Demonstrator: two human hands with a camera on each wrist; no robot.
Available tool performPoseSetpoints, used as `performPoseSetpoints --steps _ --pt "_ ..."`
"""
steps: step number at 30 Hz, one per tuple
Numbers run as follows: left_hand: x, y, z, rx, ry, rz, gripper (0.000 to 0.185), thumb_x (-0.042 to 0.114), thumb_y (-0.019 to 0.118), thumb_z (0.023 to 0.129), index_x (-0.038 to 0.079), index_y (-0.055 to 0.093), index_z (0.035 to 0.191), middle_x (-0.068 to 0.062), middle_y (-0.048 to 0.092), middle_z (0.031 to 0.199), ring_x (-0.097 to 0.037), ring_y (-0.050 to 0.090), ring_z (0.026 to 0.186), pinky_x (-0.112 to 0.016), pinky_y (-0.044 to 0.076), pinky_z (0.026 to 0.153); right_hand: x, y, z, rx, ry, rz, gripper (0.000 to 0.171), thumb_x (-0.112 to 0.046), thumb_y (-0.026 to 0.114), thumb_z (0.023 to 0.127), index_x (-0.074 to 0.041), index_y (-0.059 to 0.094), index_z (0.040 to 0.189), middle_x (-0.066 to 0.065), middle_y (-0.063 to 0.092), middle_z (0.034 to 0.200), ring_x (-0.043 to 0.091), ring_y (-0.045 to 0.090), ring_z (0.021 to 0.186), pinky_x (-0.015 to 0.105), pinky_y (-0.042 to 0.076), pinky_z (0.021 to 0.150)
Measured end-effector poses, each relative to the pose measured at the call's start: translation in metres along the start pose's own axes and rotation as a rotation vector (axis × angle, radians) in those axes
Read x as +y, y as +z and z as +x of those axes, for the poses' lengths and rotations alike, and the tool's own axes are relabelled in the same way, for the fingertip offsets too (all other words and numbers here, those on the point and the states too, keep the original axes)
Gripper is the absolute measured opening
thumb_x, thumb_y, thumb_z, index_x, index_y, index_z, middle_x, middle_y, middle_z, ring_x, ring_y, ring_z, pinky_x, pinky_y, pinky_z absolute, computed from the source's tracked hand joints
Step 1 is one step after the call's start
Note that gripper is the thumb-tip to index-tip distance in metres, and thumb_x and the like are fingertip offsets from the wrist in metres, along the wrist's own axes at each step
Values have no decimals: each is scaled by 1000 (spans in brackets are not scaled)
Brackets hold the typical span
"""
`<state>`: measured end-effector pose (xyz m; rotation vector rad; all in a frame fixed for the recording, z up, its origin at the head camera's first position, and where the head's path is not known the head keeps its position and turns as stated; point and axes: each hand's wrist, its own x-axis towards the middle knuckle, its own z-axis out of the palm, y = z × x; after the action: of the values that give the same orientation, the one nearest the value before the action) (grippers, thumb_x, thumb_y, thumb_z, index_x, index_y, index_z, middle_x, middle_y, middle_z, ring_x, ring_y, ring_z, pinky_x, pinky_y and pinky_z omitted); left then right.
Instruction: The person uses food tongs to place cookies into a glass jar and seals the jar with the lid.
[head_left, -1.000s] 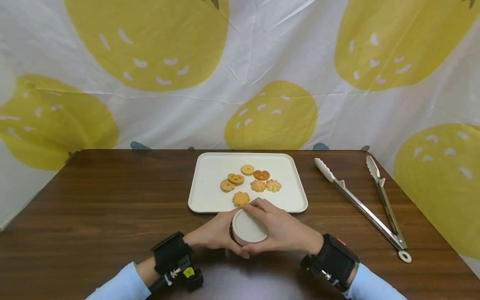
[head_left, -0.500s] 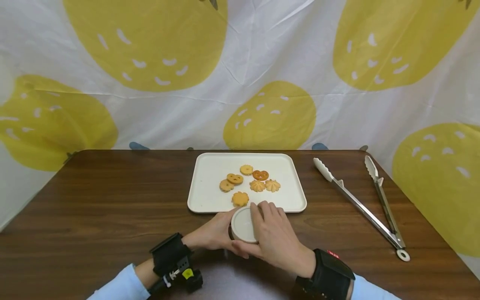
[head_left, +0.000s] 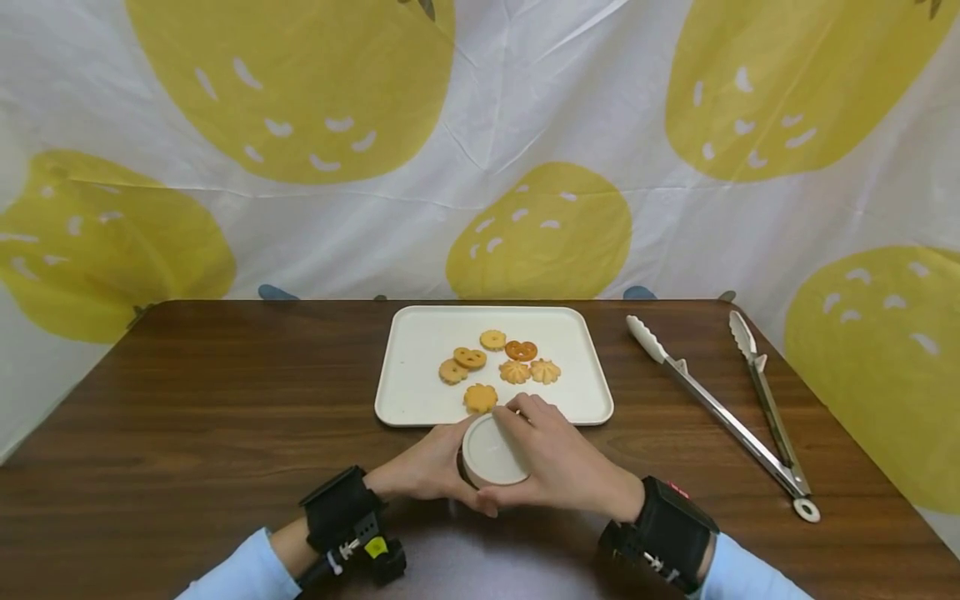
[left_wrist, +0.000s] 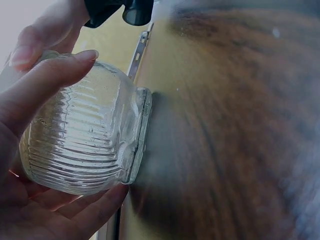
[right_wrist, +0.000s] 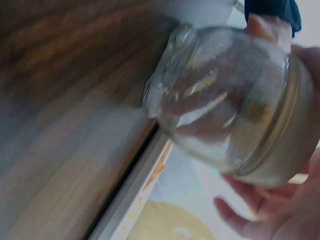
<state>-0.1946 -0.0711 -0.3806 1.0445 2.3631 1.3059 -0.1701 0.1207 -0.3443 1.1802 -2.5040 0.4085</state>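
Note:
A clear ribbed glass jar (left_wrist: 80,135) stands on the table in front of the tray, topped by a round off-white lid (head_left: 491,452). My left hand (head_left: 429,465) grips the glass body, thumb on the near side and fingers behind it in the left wrist view. My right hand (head_left: 570,467) holds the lid by its edge, with the thumb near me and the fingers on the far side. In the right wrist view the lid (right_wrist: 295,145) sits on the jar's mouth, and the see-through glass (right_wrist: 215,95) shows no contents.
Just behind the jar lies a white rectangular tray (head_left: 408,350) with several cookies, among them a flower-shaped cookie (head_left: 480,397) and a pretzel (head_left: 521,350). Spread metal tongs (head_left: 727,417) with pale tips lie at the right. A fruit-print cloth (head_left: 360,225) hangs behind the table.
My right hand swung in over the lid, its wrist dropping toward me, then turned back outward to hold the lid's right edge. My left hand and the jar keep their place.

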Motion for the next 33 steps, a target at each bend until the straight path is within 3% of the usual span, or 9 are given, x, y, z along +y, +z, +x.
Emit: performPoseSetpoints --steps 6,10,16,21,27,33 --pt "1 0 0 0 8 -10 91 28 85 54 16 38 130 4 51 120 -11 48 107 -30 39 93 16 -1 4 -54 -85 137 77 -54 70 64 -3 51 120 1 47 104 10 46 94 23 44 76" --pt "1 0 1 -10 16 -19 92 27 85 54 18 36 132 6 49 122 -9 47 109 -30 38 94 19 -1 5 -75 -96 169 77 -51 72 64 -3 51 120 0 48 106 9 46 96 22 45 77" --pt "1 -1 -1 -14 5 9 93 28 85 54 16 35 132 3 51 121 -10 48 108 -30 39 94 -2 1 -1 -1 10 61 79 -58 68 65 -4 50 120 5 48 104 14 48 89 27 46 72" --pt "1 -1 -1 -10 15 27 94 31 84 56 14 33 133 0 51 122 -12 49 109 -30 39 94 -21 7 -5 72 123 -82 84 -61 61 71 4 46 121 15 48 102 20 49 85 31 47 68" --pt "0 0 -1 -13 38 25 92 30 84 57 11 34 132 -3 50 123 -14 49 108 -30 40 94 -24 6 -4 92 121 -150 80 -57 65 68 6 50 116 11 49 94 20 45 82 30 41 68" --pt "0 -1 -2 -15 38 41 91 31 84 57 11 35 131 -2 50 123 -13 49 109 -30 39 94 -18 6 -2 81 95 -82 75 -58 66 66 -1 51 112 5 47 91 16 44 81 27 38 67"
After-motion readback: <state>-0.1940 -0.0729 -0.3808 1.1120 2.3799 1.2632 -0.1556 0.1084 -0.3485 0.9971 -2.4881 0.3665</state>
